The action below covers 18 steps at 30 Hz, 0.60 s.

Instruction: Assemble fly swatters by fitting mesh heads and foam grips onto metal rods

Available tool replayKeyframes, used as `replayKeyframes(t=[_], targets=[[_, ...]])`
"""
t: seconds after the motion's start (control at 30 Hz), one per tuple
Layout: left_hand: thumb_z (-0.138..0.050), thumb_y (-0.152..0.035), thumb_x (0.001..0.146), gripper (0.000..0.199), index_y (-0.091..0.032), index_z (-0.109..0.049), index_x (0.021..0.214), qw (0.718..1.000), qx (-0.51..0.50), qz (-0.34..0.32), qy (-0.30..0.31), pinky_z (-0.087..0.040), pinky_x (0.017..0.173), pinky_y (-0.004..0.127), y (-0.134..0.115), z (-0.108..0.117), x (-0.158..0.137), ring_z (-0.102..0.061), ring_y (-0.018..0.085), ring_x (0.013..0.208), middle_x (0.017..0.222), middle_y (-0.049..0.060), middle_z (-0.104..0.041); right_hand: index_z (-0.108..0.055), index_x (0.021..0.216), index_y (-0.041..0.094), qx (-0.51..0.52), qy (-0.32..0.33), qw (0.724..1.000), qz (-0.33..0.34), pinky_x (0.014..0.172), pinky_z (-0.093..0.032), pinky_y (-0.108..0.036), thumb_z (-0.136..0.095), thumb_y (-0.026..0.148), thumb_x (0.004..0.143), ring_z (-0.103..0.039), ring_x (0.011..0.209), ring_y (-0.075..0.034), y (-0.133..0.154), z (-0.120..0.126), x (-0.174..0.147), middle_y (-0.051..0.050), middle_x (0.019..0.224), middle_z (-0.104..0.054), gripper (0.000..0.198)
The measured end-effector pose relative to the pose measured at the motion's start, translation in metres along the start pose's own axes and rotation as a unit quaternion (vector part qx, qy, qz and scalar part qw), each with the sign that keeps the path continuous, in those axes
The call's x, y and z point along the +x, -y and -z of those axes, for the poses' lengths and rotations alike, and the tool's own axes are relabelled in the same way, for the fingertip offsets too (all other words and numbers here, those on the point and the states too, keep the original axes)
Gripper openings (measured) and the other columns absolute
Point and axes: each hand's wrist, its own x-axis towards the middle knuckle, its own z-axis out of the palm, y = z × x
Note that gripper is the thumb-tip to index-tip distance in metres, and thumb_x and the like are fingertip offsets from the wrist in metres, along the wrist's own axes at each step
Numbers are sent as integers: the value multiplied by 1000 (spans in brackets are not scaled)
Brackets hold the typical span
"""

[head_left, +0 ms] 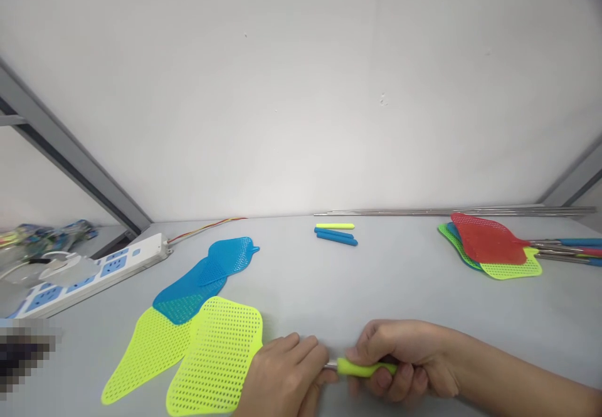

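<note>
My left hand (286,370) is closed around a thin metal rod (332,365), low in the middle of the head view. My right hand (407,357) grips a yellow-green handle sleeve (348,367) whose end meets that rod. How far the rod reaches inside the sleeve is hidden. A yellow-green fly swatter head (216,354) reaches under my left hand; its join with the rod is covered by the fingers. Beside it lie another yellow-green head (153,351) and two blue heads, one farther back (230,259) and one overlapping the yellow-green (188,291).
Blue handle sleeves (336,237) and one yellow-green sleeve (335,226) lie at the back centre. Metal rods (423,212) lie along the wall. Fly swatters with red, green and blue parts (489,241) are stacked at right. A power strip (113,269) with plugs sits left.
</note>
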Motion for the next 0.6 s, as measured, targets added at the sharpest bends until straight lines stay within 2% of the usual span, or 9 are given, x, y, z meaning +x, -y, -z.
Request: replayKeyframes(t=[0.17,0.43,0.6], targets=[[-39,-22,78,16,-19,-45,63,1000,3,10,17,-30,43,24,4,2,0,-47,14,53,58,-1,-51,-58,85,7,-39,-11,998,50,25,-9,-10,-48,34,76,-19,32,2,4,-3,-2,5,54,-31,30],[-35,-27,82,18,-20,-47,73,996,-30,52,60,-35,53,27,9,3,3,-48,15,63,66,0,-52,-58,88,8,-69,-22,995,71,28,-7,-12,-47,37,76,-19,34,2,6,-2,-5,4,56,-32,33],[-32,-32,84,22,-20,-48,76,991,-61,89,83,-36,60,28,10,9,5,-47,15,69,72,0,-51,-59,90,9,-133,-52,986,86,29,-8,-13,-48,40,75,-19,34,2,12,1,-8,4,54,-32,36]])
